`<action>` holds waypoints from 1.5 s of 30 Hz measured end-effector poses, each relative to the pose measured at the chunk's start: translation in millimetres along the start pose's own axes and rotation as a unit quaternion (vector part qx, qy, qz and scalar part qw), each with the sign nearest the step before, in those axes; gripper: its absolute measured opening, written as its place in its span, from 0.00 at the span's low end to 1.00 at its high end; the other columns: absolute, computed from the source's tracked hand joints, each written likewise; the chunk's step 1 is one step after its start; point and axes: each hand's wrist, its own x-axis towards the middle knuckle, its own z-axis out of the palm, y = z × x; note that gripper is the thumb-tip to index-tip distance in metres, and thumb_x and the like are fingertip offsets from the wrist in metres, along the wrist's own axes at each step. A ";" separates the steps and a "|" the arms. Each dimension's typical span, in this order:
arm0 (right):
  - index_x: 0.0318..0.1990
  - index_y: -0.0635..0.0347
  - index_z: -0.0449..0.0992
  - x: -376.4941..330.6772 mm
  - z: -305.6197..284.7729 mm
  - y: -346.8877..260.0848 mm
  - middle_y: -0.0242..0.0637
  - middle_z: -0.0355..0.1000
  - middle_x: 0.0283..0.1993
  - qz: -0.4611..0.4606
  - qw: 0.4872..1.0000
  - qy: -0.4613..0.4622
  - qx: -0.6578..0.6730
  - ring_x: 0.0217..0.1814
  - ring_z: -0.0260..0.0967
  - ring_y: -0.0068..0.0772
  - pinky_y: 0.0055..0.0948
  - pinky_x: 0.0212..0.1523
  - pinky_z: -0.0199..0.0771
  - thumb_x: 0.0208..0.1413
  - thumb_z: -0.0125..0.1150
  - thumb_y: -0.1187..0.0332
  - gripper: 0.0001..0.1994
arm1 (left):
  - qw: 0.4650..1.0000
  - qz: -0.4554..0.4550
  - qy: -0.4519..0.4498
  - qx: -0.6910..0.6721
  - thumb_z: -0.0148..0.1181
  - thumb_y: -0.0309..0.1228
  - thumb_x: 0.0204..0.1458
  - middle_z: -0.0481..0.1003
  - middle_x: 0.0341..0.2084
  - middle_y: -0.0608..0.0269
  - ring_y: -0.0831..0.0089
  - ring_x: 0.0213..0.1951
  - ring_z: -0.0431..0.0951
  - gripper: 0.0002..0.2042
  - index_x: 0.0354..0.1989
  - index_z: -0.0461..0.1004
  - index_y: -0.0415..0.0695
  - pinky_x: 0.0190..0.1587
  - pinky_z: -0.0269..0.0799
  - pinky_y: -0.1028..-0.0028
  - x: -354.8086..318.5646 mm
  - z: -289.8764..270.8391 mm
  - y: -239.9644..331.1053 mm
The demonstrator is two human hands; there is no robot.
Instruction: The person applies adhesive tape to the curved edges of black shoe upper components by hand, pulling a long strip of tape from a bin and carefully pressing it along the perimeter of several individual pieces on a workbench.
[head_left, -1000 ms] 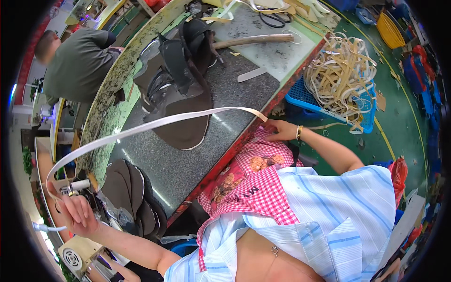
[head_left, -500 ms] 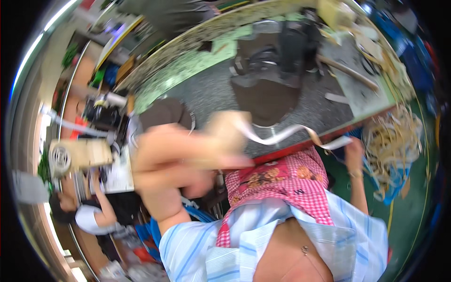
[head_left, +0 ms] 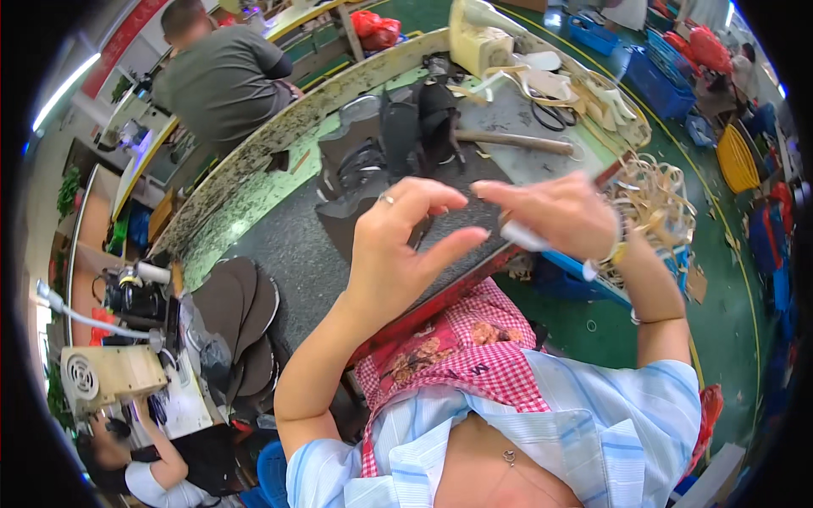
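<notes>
Above the bench's front edge, my left hand [head_left: 394, 245] is raised with thumb and fingers apart in a C shape, and nothing shows between them. My right hand [head_left: 563, 216] faces it just to the right, blurred, fingers folded over a white strip [head_left: 523, 236] whose loose part hangs under the palm. The two hands' fingertips are close but apart. Behind them on the dark bench top [head_left: 288, 212] lie dark brown fabric pieces [head_left: 339, 224], partly hidden by my left hand. Stacked dark brown rounded pieces [head_left: 229, 296] rest at the left.
A wooden-handled tool [head_left: 517, 141], black scissors [head_left: 552, 114] and pale scraps [head_left: 550, 85] lie at the bench's far right. Beside the bench, a blue crate [head_left: 677, 262] holds tangled beige strips [head_left: 652, 199]. One person [head_left: 224, 85] sits beyond the bench; another [head_left: 161, 474] works at the left.
The white strip, stretched across the bench front before, is now bunched at my right hand. My right hand rose from beside the crate; my left hand moved right and opened. The view shifted.
</notes>
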 end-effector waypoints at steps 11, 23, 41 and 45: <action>0.32 0.66 0.76 50.5 46.1 -11.0 0.31 0.75 0.23 0.172 0.814 -0.266 0.486 0.24 0.71 0.16 0.20 0.26 0.69 0.60 0.60 0.64 0.12 | 0.992 -0.113 -0.008 -0.063 0.74 0.26 0.40 0.79 0.34 0.59 0.67 0.37 0.80 0.16 0.39 0.77 0.40 0.42 0.75 0.71 -60.4 -6.3 -9.7; 0.36 0.62 0.72 34.5 81.2 -13.1 0.27 0.67 0.22 0.329 0.338 -0.275 0.838 0.16 0.48 0.08 0.13 0.14 0.43 0.68 0.50 0.63 0.12 | 0.989 0.139 0.052 0.008 0.75 0.24 0.31 0.76 0.36 0.63 0.62 0.40 0.77 0.16 0.34 0.82 0.48 0.40 0.75 0.68 -66.6 -7.2 -36.1; 0.40 0.59 0.71 30.3 79.8 40.8 0.23 0.69 0.28 0.260 0.816 -0.017 0.516 0.23 0.66 0.10 0.13 0.21 0.64 0.61 0.60 0.70 0.05 | 0.952 -0.070 0.084 0.285 0.73 0.32 0.40 0.72 0.50 0.55 0.53 0.52 0.69 0.28 0.52 0.71 0.43 0.56 0.64 0.59 -9.8 -19.7 -160.7; 0.41 0.59 0.70 35.4 82.9 45.6 0.26 0.73 0.35 0.231 0.754 -0.059 0.612 0.24 0.67 0.10 0.11 0.20 0.64 0.62 0.60 0.69 0.07 | 0.945 -0.073 0.065 0.312 0.73 0.27 0.35 0.72 0.44 0.57 0.53 0.50 0.69 0.21 0.40 0.72 0.44 0.52 0.66 0.59 -14.3 -11.3 -173.0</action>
